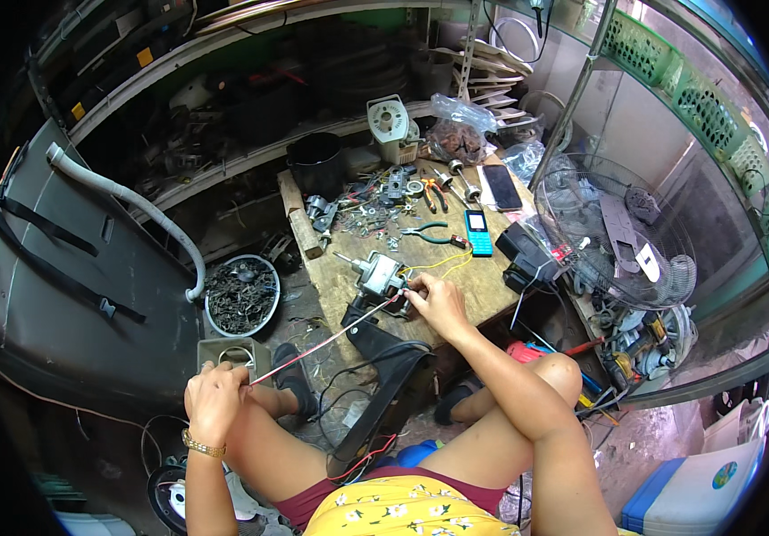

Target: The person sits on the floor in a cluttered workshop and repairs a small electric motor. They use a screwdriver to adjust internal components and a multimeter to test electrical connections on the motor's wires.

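Observation:
A small fan motor (377, 272) with a metal shaft lies at the near edge of the wooden bench, on top of a black fan stand part (386, 344). My right hand (438, 305) is closed at the motor's near right side, fingertips pinching the end of a thin red-and-white wire (313, 347). That wire runs taut down to the left. My left hand (214, 399), wearing a gold watch, is closed around its other end above my left knee. Yellow leads (442, 263) loop from the motor across the bench.
On the wooden bench (331, 284) lie black-and-green pliers (429, 234), a teal keypad phone (477, 236), orange-handled pliers (436, 191), a smartphone (502, 188) and loose small parts. A bowl of dark scraps (243, 297) stands left. Wire fan guards (617, 223) lean right.

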A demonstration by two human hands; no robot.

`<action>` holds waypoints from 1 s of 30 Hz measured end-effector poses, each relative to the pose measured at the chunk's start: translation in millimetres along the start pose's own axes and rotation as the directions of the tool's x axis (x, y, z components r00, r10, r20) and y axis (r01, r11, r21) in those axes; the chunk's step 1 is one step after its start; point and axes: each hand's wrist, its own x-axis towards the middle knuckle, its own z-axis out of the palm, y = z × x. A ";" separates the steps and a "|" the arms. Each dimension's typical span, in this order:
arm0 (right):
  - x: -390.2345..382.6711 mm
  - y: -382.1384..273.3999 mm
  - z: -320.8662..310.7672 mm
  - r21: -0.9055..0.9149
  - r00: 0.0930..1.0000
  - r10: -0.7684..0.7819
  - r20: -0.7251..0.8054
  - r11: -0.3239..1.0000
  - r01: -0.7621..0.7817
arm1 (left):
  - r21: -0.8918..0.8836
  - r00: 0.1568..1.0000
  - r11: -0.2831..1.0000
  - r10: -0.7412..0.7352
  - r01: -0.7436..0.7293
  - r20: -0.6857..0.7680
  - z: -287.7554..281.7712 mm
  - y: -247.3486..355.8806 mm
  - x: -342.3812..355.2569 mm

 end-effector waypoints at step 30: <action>19.3 6.0 -5.1 -0.289 0.886 -0.461 -0.054 0.856 0.428 | -0.292 0.927 0.892 0.275 -0.345 -0.256 115.8 155.5 146.0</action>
